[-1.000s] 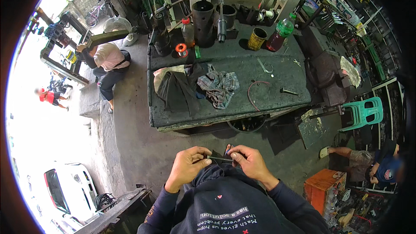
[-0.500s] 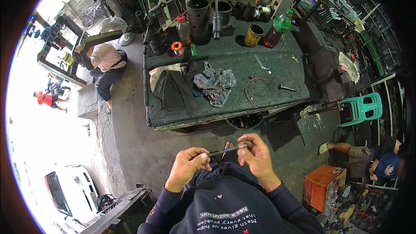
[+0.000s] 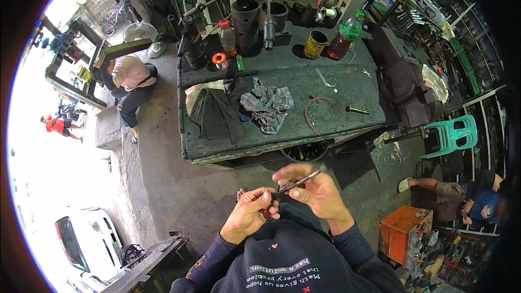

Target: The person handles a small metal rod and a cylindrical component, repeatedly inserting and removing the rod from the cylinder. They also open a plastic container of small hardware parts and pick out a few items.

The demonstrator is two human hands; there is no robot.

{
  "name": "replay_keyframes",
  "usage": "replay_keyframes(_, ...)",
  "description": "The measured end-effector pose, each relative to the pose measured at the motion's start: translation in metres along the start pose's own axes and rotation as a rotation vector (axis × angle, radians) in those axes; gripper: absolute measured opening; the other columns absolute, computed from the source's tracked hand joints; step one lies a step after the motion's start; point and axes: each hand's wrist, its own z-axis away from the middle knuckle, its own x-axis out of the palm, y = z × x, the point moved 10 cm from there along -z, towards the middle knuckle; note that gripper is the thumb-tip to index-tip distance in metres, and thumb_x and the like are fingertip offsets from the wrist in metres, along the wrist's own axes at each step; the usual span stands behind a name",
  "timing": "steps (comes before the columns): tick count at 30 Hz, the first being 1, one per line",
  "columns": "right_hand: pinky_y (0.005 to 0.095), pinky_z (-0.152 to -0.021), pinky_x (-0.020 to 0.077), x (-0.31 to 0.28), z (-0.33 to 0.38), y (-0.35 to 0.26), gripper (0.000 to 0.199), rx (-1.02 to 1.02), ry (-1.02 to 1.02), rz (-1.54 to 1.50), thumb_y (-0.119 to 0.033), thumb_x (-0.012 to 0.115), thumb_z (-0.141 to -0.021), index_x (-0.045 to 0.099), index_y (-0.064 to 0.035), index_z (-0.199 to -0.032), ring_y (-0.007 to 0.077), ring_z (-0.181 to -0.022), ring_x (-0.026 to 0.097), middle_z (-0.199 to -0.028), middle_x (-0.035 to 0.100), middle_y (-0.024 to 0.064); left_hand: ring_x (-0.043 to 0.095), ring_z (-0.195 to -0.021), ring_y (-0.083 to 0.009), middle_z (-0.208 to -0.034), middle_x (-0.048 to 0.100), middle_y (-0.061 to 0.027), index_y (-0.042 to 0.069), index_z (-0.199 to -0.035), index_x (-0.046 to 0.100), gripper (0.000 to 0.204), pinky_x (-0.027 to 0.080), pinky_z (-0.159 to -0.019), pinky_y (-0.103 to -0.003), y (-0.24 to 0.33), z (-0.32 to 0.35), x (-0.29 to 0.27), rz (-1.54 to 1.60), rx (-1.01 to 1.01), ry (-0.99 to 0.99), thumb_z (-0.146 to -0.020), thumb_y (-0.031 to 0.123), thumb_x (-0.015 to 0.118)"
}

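My left hand [image 3: 249, 212] is closed, thumb and fingers pinching one end of a thin dark rod [image 3: 298, 185]. The rod slants up to the right in front of my body, its far end blurred. Around its upper part, my right hand [image 3: 321, 195] has its fingers stretched out and its thumb apart. Those fingers are partly smeared by motion, and whether they touch the rod is hard to see. Beyond my hands stands a dark workbench [image 3: 217, 149] with a crumpled plaid cloth [image 3: 268, 106], a dark cloth [image 3: 214, 114], a bolt [image 3: 358, 110] and a reddish wire [image 3: 307, 111].
A bottle of red liquid [image 3: 343, 38], a rusty yellow can [image 3: 315, 44] and a solder spool [image 3: 220, 61] stand on the bench. A vise [image 3: 407, 87] sits at its right. Green stools [image 3: 450, 137], an orange box [image 3: 404, 233] and a seated person [image 3: 483, 201] are at right; another person [image 3: 133, 73] sits at left.
My hands have drawn closer together. The left moved right with the rod, which now tilts more steeply. The right hand's fingers have gone from curled at the rod's far end to stretched out.
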Motion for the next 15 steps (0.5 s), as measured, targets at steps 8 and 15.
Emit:
replay_keyframes(8, 0.0216, -0.066, 0.0546, -0.018, 0.005, 0.015, 0.020, -0.041, 0.229, 0.091, -0.003, 0.079, -0.090, 0.071, 0.0018, -0.108, 0.0078, -0.084, 0.066, -0.098, 0.074, 0.0109, 0.062, -0.077, -0.0146, -0.097, 0.064, -0.0082, 0.005, -0.120, 0.065, 0.022, 0.060, -0.073, -0.034, 0.003, -0.007, 0.013, -0.027, 0.079, 0.023, -0.105, 0.020, 0.062)
replay_keyframes(15, 0.0251, -0.071, 0.0554, -0.018, 0.007, 0.004, 0.018, 0.013, 0.156, 0.106, -0.002, 0.075, -0.093, 0.069, 0.0027, -0.109, 0.0088, -0.073, 0.061, -0.091, 0.073, 0.0080, 0.064, -0.079, -0.0147, -0.100, 0.064, -0.0089, 0.008, -0.118, 0.065, 0.018, 0.061, -0.075, -0.035, -0.003, -0.007, 0.017, 0.060, 0.019, -0.029, -0.105, 0.019, 0.062)
